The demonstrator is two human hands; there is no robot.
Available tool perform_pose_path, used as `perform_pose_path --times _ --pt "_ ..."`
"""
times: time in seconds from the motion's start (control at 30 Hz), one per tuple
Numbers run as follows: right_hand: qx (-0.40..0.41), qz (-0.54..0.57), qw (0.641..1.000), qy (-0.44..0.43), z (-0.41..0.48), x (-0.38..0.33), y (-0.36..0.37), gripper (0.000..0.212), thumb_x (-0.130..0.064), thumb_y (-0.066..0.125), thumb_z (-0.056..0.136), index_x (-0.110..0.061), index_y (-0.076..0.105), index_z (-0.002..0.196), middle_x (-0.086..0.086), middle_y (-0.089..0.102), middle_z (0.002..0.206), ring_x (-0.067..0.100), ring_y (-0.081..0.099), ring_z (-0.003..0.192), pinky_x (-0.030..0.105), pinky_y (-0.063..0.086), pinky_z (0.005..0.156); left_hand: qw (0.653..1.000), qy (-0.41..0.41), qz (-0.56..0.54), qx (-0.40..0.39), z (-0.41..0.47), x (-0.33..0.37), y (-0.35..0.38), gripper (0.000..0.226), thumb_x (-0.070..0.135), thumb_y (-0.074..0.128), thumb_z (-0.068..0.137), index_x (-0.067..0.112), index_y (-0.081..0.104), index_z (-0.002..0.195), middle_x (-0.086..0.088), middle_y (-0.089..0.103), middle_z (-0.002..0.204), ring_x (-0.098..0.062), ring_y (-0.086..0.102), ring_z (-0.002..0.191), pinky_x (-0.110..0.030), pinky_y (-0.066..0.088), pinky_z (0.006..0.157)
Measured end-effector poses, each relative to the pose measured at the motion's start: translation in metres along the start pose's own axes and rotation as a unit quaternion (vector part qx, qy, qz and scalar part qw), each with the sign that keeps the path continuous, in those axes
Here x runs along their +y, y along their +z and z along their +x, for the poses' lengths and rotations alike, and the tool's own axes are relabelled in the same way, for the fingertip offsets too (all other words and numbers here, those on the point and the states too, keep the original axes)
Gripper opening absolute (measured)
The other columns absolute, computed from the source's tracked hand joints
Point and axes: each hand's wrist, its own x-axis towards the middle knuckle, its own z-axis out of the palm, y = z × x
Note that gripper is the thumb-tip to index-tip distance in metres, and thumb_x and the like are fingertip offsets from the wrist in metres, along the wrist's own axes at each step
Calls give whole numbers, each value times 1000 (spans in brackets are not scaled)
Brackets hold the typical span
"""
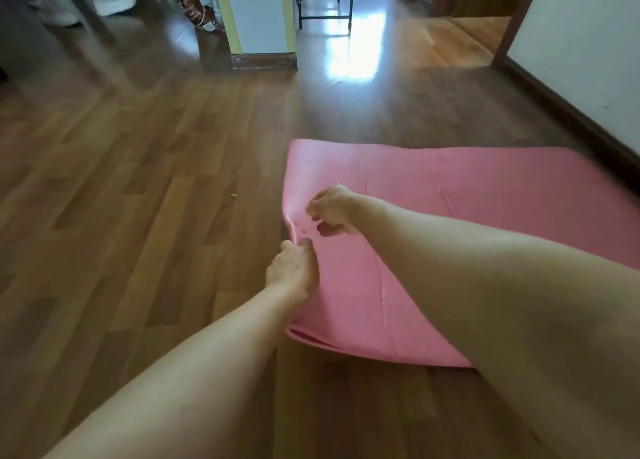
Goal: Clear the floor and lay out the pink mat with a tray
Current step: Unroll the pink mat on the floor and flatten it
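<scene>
The pink mat [450, 195] lies spread on the wooden floor at the right of the head view. Its left edge is lifted and curled, and its near edge is folded over. My left hand [294, 271] pinches that raised left edge between thumb and fingers. A little farther along the same edge, my right hand [332, 209] has its fingers curled on the mat. My right forearm covers the mat's near right part. No tray is in view.
A white pillar with yellow trim [259, 18] stands on a dark base ahead. A black metal frame [325, 4] is behind it. A white wall with dark skirting [571, 77] runs along the right. Someone's white shoes [110, 1] are at the far left, with a small crumb [234, 196] on the floor.
</scene>
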Motion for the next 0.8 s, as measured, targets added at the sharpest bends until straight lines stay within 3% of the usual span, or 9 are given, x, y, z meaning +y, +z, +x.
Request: perform_pose_path --times 0.07,0.23,0.37,0.53,0.7,0.8 --pt "15 -10 1000 8 5 6 4 32 -14 53 93 0 53 123 16 62 113 24 57 81 42 53 90 999 -10 32 -36 8 -17 11 44 18 29 99 16 29 143 -19 42 129 -37 50 115 -40 41 88" --pt "20 -40 999 22 8 25 6 38 -25 52 95 -2 54 126 17 59 125 23 54 86 41 50 95 990 -13 120 -75 22 -25 19 38 16 49 94 13 43 132 -13 42 127 -32 50 117 -39 44 90" --pt "22 -25 999 22 10 40 -2 38 -25 54 94 -6 54 128 13 60 119 22 54 88 36 50 89 990 32 133 -37 34 -8 20 36 15 51 92 10 45 127 -12 47 126 -31 50 119 -39 43 91" --pt "40 -20 998 43 6 66 -22 38 -33 54 93 -17 56 128 4 60 124 24 58 109 33 51 90 988 73 133 -35 32 27 31 42 9 49 90 9 42 131 -12 47 127 -32 48 120 -40 42 93" --pt "58 -24 997 48 -4 102 -62 40 -39 52 93 -19 56 128 4 59 122 24 57 108 37 51 92 984 96 140 -55 21 68 40 40 14 49 92 9 42 131 -12 49 128 -32 48 121 -39 41 93" --pt "70 -35 995 58 -13 132 -99 43 -42 49 94 -16 57 126 7 57 120 26 56 101 37 49 89 975 137 153 -86 10 100 50 33 20 47 93 10 44 125 -11 51 126 -32 50 118 -36 41 86"
